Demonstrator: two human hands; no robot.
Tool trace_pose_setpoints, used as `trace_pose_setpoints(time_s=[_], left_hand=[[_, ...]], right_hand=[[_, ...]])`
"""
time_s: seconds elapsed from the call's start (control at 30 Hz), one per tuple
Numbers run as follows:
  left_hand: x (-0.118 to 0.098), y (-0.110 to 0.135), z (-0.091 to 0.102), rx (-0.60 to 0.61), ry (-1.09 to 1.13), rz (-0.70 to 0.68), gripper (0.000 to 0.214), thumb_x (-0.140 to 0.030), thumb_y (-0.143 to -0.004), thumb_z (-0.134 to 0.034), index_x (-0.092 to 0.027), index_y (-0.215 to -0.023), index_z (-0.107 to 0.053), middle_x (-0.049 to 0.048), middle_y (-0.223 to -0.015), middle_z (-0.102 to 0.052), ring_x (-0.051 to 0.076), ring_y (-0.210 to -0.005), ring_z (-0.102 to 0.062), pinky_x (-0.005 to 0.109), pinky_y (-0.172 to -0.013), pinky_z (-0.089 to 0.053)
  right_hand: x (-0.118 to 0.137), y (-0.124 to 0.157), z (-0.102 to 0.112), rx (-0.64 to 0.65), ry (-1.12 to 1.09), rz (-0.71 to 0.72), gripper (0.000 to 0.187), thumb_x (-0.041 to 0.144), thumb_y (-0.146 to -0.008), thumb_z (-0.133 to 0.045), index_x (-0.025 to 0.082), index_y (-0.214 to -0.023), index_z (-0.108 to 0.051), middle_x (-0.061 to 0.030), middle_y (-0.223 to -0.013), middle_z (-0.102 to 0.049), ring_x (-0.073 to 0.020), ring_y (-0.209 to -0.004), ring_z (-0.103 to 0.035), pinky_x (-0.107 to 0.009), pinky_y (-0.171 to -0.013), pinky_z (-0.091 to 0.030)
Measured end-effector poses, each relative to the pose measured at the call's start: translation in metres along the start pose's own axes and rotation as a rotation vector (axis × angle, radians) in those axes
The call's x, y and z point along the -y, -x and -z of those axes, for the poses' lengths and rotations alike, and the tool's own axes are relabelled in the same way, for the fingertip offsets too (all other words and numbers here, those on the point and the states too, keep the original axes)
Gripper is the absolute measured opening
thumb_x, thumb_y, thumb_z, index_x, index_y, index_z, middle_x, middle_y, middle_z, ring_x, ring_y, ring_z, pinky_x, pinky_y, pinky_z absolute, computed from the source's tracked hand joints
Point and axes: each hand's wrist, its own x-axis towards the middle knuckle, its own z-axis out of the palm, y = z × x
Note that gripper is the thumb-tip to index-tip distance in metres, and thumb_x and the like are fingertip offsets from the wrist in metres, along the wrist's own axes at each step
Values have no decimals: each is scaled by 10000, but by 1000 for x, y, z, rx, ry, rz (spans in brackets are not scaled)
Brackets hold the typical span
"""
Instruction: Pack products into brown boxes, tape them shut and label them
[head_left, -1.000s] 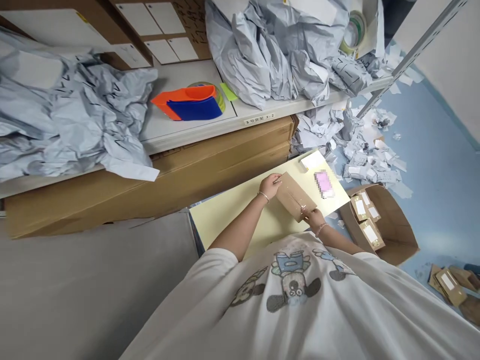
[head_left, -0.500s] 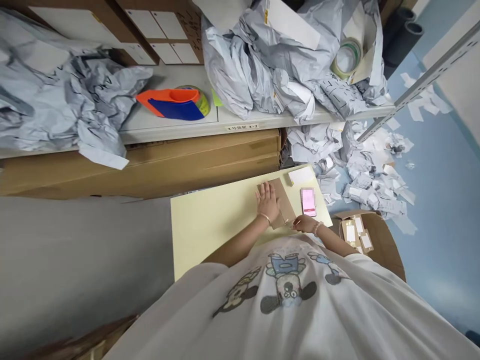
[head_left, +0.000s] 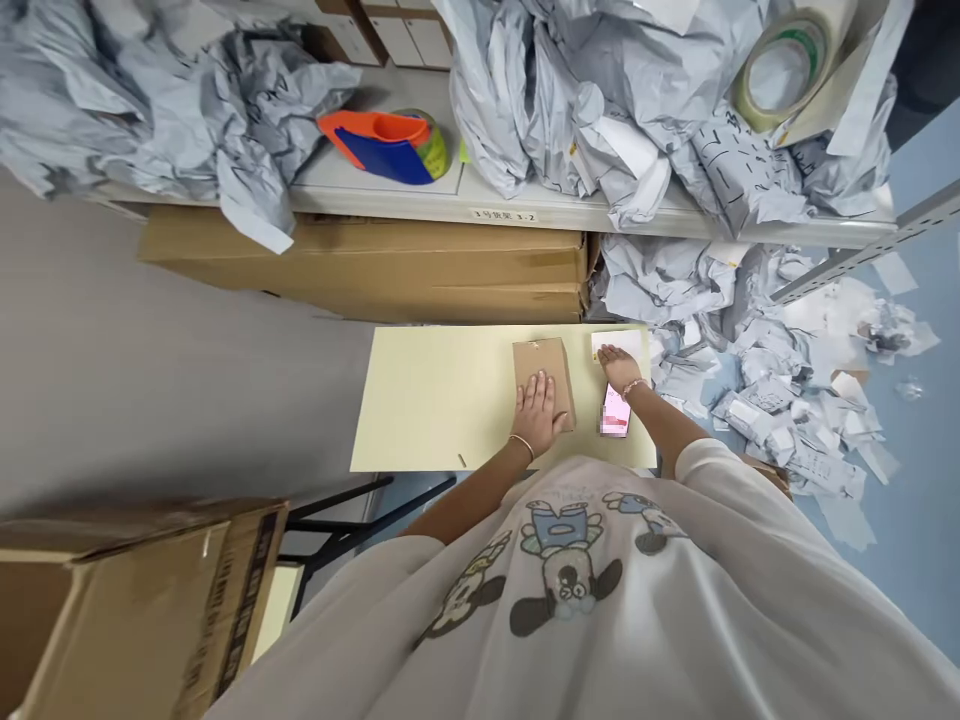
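A small kraft cardboard box (head_left: 541,372) lies flat on a pale yellow tabletop (head_left: 439,400), its long side running away from the person. The left hand (head_left: 537,415) rests palm-down on its lower half, open with the fingers together, pressing rather than gripping. A moment ago both hands held this box at a tilt, and it has since been laid flat and squared up. The right hand (head_left: 619,368) has let go and moved across to a white paper slip (head_left: 621,344), where it lies open and palm-down, its fingertips on the slip without visibly pinching it. Just below that hand, a smartphone (head_left: 615,412) lies on the tabletop, its pink screen blurred and unreadable. A thin bangle (head_left: 521,446) circles the left wrist and a beaded bracelet (head_left: 634,386) the right. Beyond the tabletop, cardboard cartons (head_left: 360,270) sit beneath a white shelf (head_left: 450,203), whose edge label (head_left: 504,215) shows Chinese characters and a shelf number too blurred to be sure of. Crumpled grey-blue mailer bags (head_left: 510,100) heap on the shelf beside a roll of packing tape (head_left: 780,70) and an orange-and-blue plastic item (head_left: 382,145). Torn paper (head_left: 787,385) litters the floor (head_left: 900,500).
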Motion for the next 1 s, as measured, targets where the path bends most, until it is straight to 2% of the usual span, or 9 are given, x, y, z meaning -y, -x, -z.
trace_pose_setpoints(time_s=[0.13,0.27,0.37,0.47,0.6,0.7,0.8,0.9,1.0], left_hand=[[0,0,1,7,9,1,784,-415,-973,-453,-16,-1618,-254,220,-1702,-151,361,-1596,-87,564,-1277,-23],[-1,-4,6,34,57,11,788,-429,-975,-460,-63,-1635,-232,193,-1714,-139,352,-1598,-84,559,-1279,-48],[-6,-9,16,33,129,48,773,-408,-953,-515,-107,-1627,-287,169,-1713,-180,364,-1590,-132,559,-1280,-98],[-19,-18,30,-70,251,83,645,-336,-943,-540,-137,-1550,-454,143,-1678,-313,352,-1568,-230,524,-1286,-160],[-54,-53,46,-127,619,110,423,-328,-955,-563,-195,-1345,-660,107,-1439,-624,294,-1366,-551,423,-1190,-406],[-86,-95,49,-8,987,238,335,-424,-971,-571,-171,-1118,-733,116,-1137,-753,263,-1036,-724,388,-956,-567],[-105,-132,47,18,1190,331,335,-495,-889,-690,-163,-916,-731,79,-912,-758,236,-879,-735,339,-792,-593],[-106,-151,42,-65,1239,430,339,-481,-807,-775,-158,-742,-696,42,-721,-706,211,-742,-711,337,-729,-586],[-95,-153,38,-92,1264,473,347,-485,-736,-826,-159,-723,-706,35,-700,-702,195,-699,-690,347,-715,-584]], right_hand=[[-5,1,4,13,20,12,473,21,-947,-402,63,-1358,-632,-228,-1453,-589,-271,-1355,-559,-384,-1123,-409],[-9,2,17,-40,-70,-127,389,95,-955,-453,90,-1255,-701,-225,-1209,-729,-284,-1108,-694,-356,-964,-491],[-13,1,25,-270,-298,-289,303,209,-963,-499,123,-1093,-759,-177,-1097,-769,-274,-1031,-712,-343,-921,-505],[-22,1,30,-514,-635,-513,251,295,-927,-564,129,-962,-750,-127,-949,-782,-239,-886,-721,-319,-827,-534],[-31,12,36,-715,-893,-709,253,393,-863,-659,143,-834,-695,-61,-748,-728,-200,-696,-662,-296,-672,-531],[-25,27,40,-784,-852,-565,266,416,-868,-660,172,-767,-684,-67,-762,-733,-214,-744,-679,-323,-747,-557],[-8,44,43,-718,-714,-334,234,392,-899,-633,197,-820,-734,-108,-921,-776,-260,-932,-717,-394,-925,-556],[2,56,42,-607,-643,-149,231,393,-890,-665,211,-991,-766,-128,-1124,-770,-280,-1129,-688,-434,-1063,-503],[-5,58,36,-689,-675,-170,420,442,-912,-628,171,-1223,-712,-162,-1336,-685,-276,-1295,-597,-441,-1125,-454]])
